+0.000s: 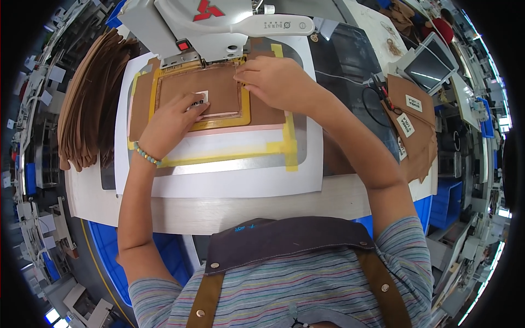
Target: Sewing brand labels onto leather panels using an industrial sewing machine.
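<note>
Under the head of a white sewing machine (pixel 191 27) lies a brown fabric piece (pixel 221 87), framed by a yellow clamp plate (pixel 244 116). My left hand (pixel 174 117) has its fingers closed at the edge of a small white label (pixel 203 97) with dark print, on the left-middle of the fabric. Thumb and fingers of my right hand (pixel 273 79) come together at the upper right corner of the clamp plate; whatever is between them is too small to make out. A beaded bracelet (pixel 146 154) circles my left wrist.
A thick stack of brown pieces (pixel 90 104) stands at the left. To the right lie brown pieces with white labels (pixel 413 103), beside thread snips (pixel 381 90) and a tilted screen (pixel 429 63). Blue bins (pixel 445 203) sit below the table's edge.
</note>
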